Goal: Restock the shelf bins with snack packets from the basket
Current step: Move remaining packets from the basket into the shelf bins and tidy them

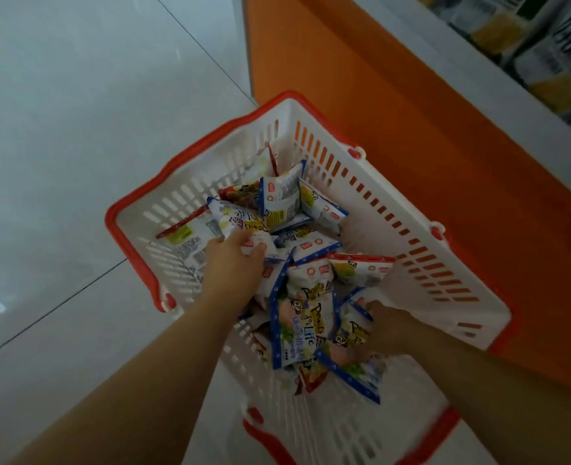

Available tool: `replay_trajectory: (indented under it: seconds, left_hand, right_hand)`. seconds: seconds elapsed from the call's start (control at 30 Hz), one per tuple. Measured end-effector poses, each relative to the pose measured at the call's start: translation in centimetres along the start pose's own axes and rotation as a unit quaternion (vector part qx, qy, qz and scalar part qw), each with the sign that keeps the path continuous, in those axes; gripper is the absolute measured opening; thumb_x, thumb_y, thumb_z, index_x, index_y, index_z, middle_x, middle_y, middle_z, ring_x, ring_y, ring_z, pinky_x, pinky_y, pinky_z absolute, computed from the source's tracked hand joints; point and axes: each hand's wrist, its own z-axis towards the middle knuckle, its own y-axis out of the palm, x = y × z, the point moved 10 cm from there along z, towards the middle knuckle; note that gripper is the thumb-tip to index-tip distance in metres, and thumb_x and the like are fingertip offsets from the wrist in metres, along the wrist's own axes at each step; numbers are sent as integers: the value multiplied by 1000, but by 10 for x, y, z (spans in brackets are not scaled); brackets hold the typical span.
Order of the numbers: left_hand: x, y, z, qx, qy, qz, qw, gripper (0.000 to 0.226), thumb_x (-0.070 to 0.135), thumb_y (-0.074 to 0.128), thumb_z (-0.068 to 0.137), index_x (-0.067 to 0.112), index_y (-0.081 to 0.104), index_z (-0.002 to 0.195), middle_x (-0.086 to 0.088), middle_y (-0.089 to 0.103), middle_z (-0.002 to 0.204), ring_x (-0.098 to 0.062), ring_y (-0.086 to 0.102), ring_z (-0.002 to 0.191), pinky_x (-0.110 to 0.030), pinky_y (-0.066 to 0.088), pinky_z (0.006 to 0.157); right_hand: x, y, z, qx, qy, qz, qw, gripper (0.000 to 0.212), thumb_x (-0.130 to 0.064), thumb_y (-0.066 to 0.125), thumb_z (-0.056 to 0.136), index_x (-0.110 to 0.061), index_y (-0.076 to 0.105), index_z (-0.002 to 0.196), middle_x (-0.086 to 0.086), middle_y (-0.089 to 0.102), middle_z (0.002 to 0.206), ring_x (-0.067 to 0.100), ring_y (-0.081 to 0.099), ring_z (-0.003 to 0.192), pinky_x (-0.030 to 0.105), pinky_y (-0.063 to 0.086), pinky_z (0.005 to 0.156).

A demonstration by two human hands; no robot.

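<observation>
- Both hands reach into the basket (411, 209): left hand (233, 263) closes its fingers on a snack packet (243, 226) near the basket's middle; right hand (386, 325) pinches another packet (351, 333) near the basket's orange-panel-side wall.
- Remaining packets lie heaped loosely inside the basket.
- Risk: slick, overlapping wrappers could slip or drag neighbours out onto the floor.

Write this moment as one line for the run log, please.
stage: picking | left hand: on blue-edged packet | right hand: on packets near basket wall | shelf: not reached
</observation>
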Motion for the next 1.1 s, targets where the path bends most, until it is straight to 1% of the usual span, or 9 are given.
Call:
replay_trajectory:
  seconds: [0.17,0.3,0.43,0.5,0.57,0.7,0.83,0.97,1.1]
  left_hand:
    - [12,-22,-8,36,19,-16,999,29,33,56,95,24,65,121,-9,59,127,-20,65,87,-26,48,68]
    - [23,-50,-40,30,-18,-21,999,14,38,65,89,24,69,91,0,68,100,-14,64,67,-22,44,52]
    - [49,-79,-81,-29,-51,-40,997,23,32,76,82,13,64,79,-2,69,75,-21,67,65,-35,58,58]
    - [69,-101,-100,-45,-56,-45,996,24,25,79,78,12,59,75,-6,70,76,-26,70,73,-44,61,68]
    - [96,-125,-117,-57,-35,-38,997,25,18,80,77,13,57,73,-4,70,69,-20,69,62,-37,60,58]
    - [172,-180,-161,-77,49,23,996,22,9,78,77,12,56,78,1,63,68,-3,54,40,-18,42,38]
    - [240,-225,-199,-102,113,107,983,41,12,81,72,25,47,92,-4,53,93,-15,56,63,-18,38,45]
    - [297,-261,-228,-114,160,119,973,64,10,80,73,32,36,114,-7,59,94,-21,61,75,-34,51,58]
    - [353,-283,-249,-137,224,140,955,54,17,79,76,28,45,117,0,62,96,-17,63,79,-39,56,72]
  right_hand:
    - [-3,-22,-20,37,-8,-26,999,102,-76,76,50,-22,45,130,4,50,130,24,42,119,35,46,92]
    - [-25,-47,-69,70,-105,110,986,48,-37,89,64,-21,65,103,-1,66,103,10,58,86,19,46,63]
    - [-44,-82,-142,87,-155,153,972,44,-32,86,69,-17,65,104,-3,68,97,11,65,86,29,57,73]
    - [-50,-110,-182,117,-182,173,961,36,-31,85,70,-21,67,100,-9,70,91,5,66,80,20,56,65]
    - [-52,-143,-227,162,-182,177,954,40,-43,84,69,-24,63,97,-12,66,85,-1,61,72,11,46,53]
    - [-49,-207,-321,242,-177,163,940,53,-61,80,62,-24,59,94,-4,64,87,13,63,77,35,56,65]
    - [-52,-249,-410,255,-211,143,933,38,-45,82,72,-22,52,79,-3,57,74,12,58,65,25,43,52]
    - [-55,-280,-480,269,-216,78,935,40,-43,80,74,-20,58,99,0,63,91,21,63,81,44,56,72]
    - [-70,-296,-543,294,-254,-22,921,45,-42,76,79,-21,62,116,2,54,125,24,55,112,42,51,90]
